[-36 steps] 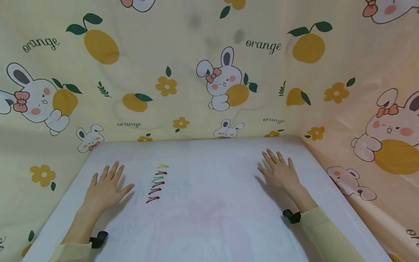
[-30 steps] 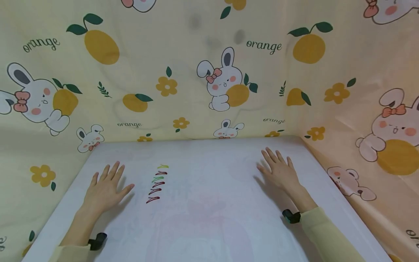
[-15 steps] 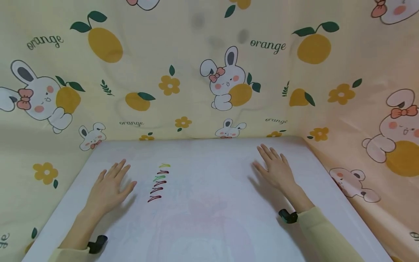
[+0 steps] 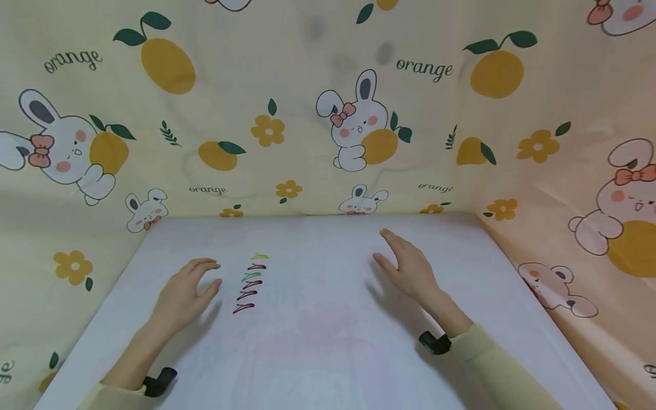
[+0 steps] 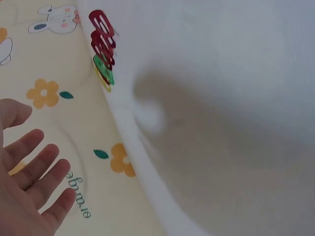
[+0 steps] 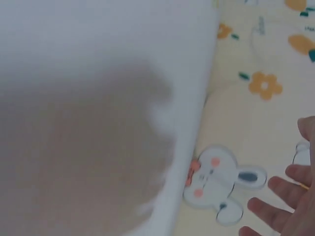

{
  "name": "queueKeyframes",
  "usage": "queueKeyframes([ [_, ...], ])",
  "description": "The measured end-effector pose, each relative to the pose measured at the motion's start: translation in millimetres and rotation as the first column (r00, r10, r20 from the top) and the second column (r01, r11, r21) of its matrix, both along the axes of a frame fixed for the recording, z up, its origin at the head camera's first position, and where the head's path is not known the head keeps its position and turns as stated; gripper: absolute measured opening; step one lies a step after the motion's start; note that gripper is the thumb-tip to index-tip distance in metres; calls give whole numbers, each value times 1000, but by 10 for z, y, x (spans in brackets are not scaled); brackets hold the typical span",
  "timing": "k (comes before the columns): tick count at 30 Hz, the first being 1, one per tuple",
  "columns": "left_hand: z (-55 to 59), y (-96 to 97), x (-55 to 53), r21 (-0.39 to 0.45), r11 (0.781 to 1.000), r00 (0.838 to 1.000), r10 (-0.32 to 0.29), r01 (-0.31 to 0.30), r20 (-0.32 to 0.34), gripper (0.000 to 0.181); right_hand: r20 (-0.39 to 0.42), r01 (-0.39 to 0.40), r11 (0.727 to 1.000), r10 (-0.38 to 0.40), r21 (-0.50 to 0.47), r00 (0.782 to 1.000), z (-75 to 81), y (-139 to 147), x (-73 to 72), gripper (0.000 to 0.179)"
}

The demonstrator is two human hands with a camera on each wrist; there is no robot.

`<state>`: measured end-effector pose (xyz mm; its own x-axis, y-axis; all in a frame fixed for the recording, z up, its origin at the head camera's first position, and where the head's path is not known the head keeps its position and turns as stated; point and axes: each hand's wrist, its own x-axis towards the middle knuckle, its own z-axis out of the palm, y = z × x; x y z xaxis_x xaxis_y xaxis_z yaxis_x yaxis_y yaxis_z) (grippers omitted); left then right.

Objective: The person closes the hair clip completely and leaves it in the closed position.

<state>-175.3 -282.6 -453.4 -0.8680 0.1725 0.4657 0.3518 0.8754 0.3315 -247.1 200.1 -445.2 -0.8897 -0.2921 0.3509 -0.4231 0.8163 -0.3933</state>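
Observation:
A slanting column of several small, thin, loop-shaped pieces lies left of the middle of the white table; their exact kind is hard to make out. At the far end is a yellow piece (image 4: 259, 257); a green piece (image 4: 251, 276) lies among dark red pieces (image 4: 247, 294). My left hand (image 4: 181, 299) hovers over the table just left of the column, fingers loosely bent, thumb apart, holding nothing. Over the right half, my right hand (image 4: 412, 272) is raised too, thumb and fingers spread, holding nothing. The left wrist view shows the left hand's palm (image 5: 24, 191) with loose fingers.
The white tabletop (image 4: 318, 364) ends at a patterned cloth backdrop (image 4: 297, 74) with rabbits and oranges, which also hangs along both sides. Black bands with small cameras sit at the left wrist (image 4: 160, 382) and right wrist (image 4: 435, 343). Both hands cast shadows on the table.
Both hands have turned and moved inward toward the middle of the table. Their spread fingers have drawn together and bent a little. The small pieces lie as before; the view has shifted slightly.

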Motion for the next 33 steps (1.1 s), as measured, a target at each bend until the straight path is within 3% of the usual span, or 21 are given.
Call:
queueKeyframes([
  [9,-70,114,-24,59,998,993,-35,28,112,27,113,-65,985,84,-162,990,27,-378,124,60],
  [15,-114,178,-72,79,995,976,-80,65,202,23,150,-116,974,146,-192,978,-11,-628,221,57],
  [26,-159,234,-83,78,988,935,-150,131,322,17,286,-195,953,258,-231,923,-109,-1058,339,58],
  [33,-215,235,-84,46,983,918,-181,176,354,12,290,-289,931,346,-223,892,-170,-1256,370,58],
])
